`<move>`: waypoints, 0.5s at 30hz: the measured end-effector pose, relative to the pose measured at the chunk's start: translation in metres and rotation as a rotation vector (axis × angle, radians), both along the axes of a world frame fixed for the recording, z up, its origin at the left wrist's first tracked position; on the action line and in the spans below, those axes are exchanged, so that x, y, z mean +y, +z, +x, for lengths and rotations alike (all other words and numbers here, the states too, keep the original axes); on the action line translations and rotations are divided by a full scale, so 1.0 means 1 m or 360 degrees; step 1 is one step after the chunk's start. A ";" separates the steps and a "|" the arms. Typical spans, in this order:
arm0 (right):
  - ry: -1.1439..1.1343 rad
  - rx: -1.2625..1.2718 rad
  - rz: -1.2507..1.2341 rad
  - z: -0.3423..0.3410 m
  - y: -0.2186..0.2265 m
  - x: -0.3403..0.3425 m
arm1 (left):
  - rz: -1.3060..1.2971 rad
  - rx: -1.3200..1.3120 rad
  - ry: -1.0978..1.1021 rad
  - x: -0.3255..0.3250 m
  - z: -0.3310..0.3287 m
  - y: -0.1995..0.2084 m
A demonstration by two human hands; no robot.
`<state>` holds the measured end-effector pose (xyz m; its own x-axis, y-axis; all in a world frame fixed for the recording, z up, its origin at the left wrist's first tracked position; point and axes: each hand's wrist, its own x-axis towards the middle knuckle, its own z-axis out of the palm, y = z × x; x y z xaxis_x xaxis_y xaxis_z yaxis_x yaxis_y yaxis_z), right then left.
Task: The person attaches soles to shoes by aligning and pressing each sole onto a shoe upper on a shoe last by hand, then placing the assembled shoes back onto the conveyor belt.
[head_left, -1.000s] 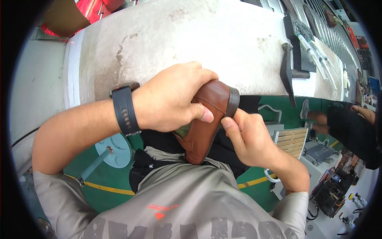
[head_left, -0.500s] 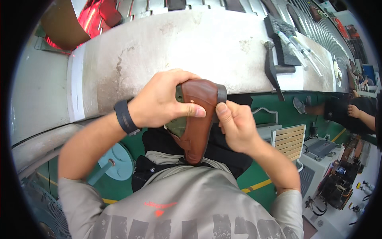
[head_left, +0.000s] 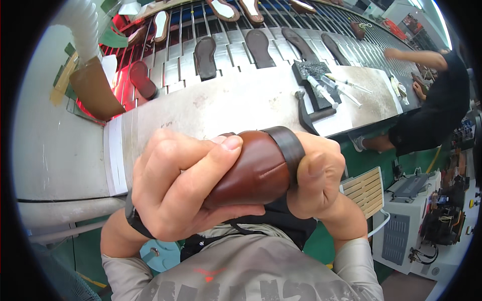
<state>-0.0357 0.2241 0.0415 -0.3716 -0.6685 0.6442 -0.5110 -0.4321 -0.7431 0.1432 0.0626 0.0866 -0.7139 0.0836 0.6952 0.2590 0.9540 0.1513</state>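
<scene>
A brown leather shoe (head_left: 251,173) with a dark heel (head_left: 286,148) is held up in front of my chest, its heel end toward me. My left hand (head_left: 178,183) wraps round the shoe's upper from the left, thumb and fingers closed on the leather. On the right, my right hand (head_left: 319,175) is closed against the heel, its thumb pressed to the heel's edge and its other fingers curled behind. A short seam mark shows on the back of the shoe. Its toe and the green last inside are hidden by my left hand.
Beyond the pale worktable (head_left: 231,100), dark soles (head_left: 258,48) lie on a slatted conveyor. A hammer (head_left: 306,115) and several syringes (head_left: 336,90) rest by a black block (head_left: 306,72). At the right, another person (head_left: 437,100) reaches over the line. A slatted wooden seat (head_left: 364,190) stands nearby.
The shoe has been raised and turned, so its heel end now faces me. Both hands came up with it, still gripping. My view has tilted up, showing more of the conveyor.
</scene>
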 end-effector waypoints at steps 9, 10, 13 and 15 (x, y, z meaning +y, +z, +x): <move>-0.0016 0.0445 0.0386 -0.019 0.029 0.021 | 0.0069 -0.0034 -0.0206 0.012 -0.010 -0.008; 0.0001 0.0416 0.0364 -0.018 0.023 0.023 | 0.0052 -0.0039 -0.0221 0.009 -0.013 -0.009; 0.0045 0.0273 0.0289 -0.017 0.006 0.029 | -0.0158 0.0144 -0.0338 -0.001 -0.026 -0.021; 0.0011 0.0130 0.0377 -0.014 -0.020 0.034 | -0.0136 0.0133 -0.0440 -0.005 -0.034 -0.042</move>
<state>-0.0502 0.2585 0.0216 -0.3197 -0.8067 0.4969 -0.5712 -0.2544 -0.7804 0.1088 0.0577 0.0445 -0.5966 0.3279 0.7325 0.5190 0.8538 0.0405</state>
